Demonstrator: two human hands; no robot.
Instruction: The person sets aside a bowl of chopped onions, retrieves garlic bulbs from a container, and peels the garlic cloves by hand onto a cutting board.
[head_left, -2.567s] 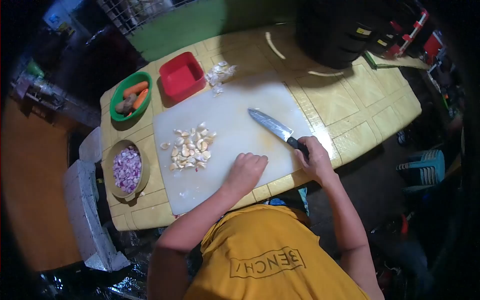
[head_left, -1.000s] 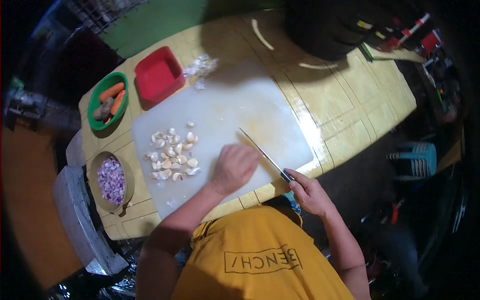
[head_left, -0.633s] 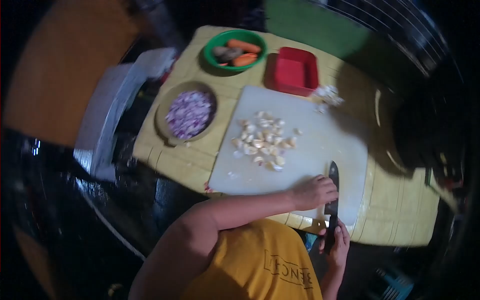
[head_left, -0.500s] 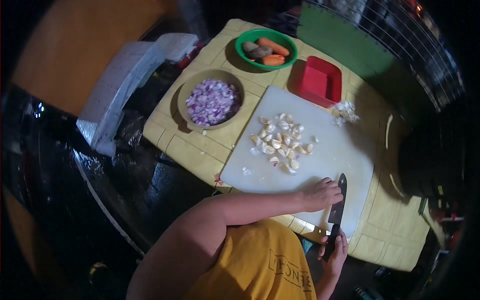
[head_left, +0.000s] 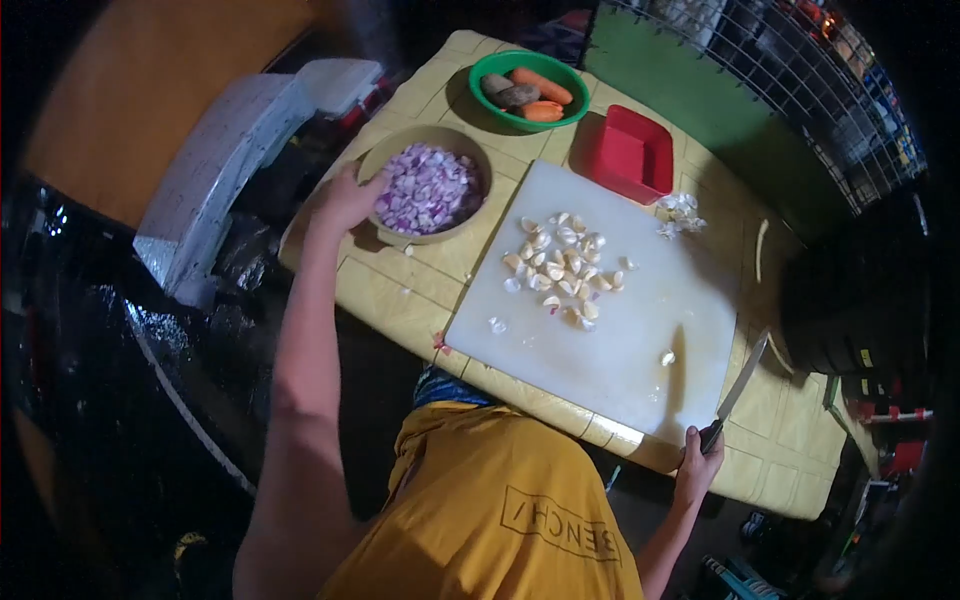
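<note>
My left hand (head_left: pixel 348 200) is at the left rim of a tan bowl (head_left: pixel 476 150), its fingers closed on the edge. Chopped purple onion (head_left: pixel 428 188) fills much of that bowl. Low on the right, my right hand (head_left: pixel 703 455) grips a kitchen knife (head_left: pixel 742 382) by its black handle, blade pointing up and away, over the board's right edge. On the white cutting board (head_left: pixel 630 235) lies a pile of garlic cloves (head_left: pixel 560 262). One lone clove (head_left: pixel 667 358) rests nearer the knife.
At the back, a green bowl (head_left: pixel 480 110) holds carrots and brown root vegetables. A red container (head_left: pixel 640 155) stands behind the board, with garlic skins (head_left: pixel 680 212) beside it. A large dark container (head_left: pixel 845 300) is on the right, near a wire grille (head_left: pixel 790 90).
My left hand has left the knife blade and reached over to the onion bowl. My right hand has shifted right with the knife, off the board, uncovering a single clove.
</note>
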